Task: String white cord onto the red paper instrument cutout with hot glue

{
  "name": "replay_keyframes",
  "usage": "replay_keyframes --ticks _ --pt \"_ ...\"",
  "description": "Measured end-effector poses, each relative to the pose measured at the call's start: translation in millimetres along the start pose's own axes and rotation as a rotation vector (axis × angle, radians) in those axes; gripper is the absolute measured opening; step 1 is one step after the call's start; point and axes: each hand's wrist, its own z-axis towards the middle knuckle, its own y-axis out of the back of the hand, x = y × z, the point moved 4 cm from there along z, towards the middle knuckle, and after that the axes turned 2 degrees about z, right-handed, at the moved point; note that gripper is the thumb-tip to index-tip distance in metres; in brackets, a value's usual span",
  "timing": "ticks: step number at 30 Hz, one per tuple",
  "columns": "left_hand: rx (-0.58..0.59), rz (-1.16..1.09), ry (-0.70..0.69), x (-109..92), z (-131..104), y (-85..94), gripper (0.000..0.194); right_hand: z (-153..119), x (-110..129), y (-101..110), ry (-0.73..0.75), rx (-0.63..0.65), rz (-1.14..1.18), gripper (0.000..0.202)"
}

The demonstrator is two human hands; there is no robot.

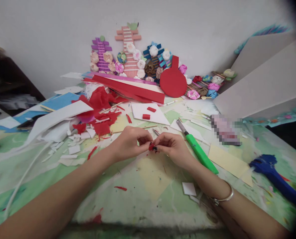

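Observation:
At the middle of the table, my left hand (135, 142) and my right hand (172, 146) meet fingertip to fingertip. Both are closed in a pinch on a small red piece (151, 146), whose shape is partly hidden by the fingers. A bracelet (224, 196) circles my right wrist. Just beyond my hands, two small red-covered blocks (146, 116) rest on a white foam board (138, 111). The green utility knife (201, 152) lies right beside my right hand, its blade end pointing away from me.
Torn red paper (98, 103) and white scraps (74, 149) lie at left. A red guitar-shaped cutout (173, 81) leans among flower-decorated guitar shapes (130, 53) by the wall. A blue glue gun (274, 176) lies at right, near a yellow sheet (229, 162) and a large upright board (259, 73).

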Motion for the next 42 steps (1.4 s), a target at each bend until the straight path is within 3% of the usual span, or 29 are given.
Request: replay_keyframes --ticks 4,12,42 --pt "-0.048 -0.057 0.021 -1.7 0.0 3.3 0.005 -0.5 0.3 0.4 -0.001 -0.030 -0.006 0.005" --pt "0.020 -0.053 0.013 0.5 0.9 -2.3 0.005 0.0 -2.4 2.1 0.020 -0.054 -0.053 0.008" --pt "0.040 -0.192 0.144 4.0 1.6 -3.4 0.006 -1.2 -1.0 1.4 0.040 -0.077 -0.124 0.009"
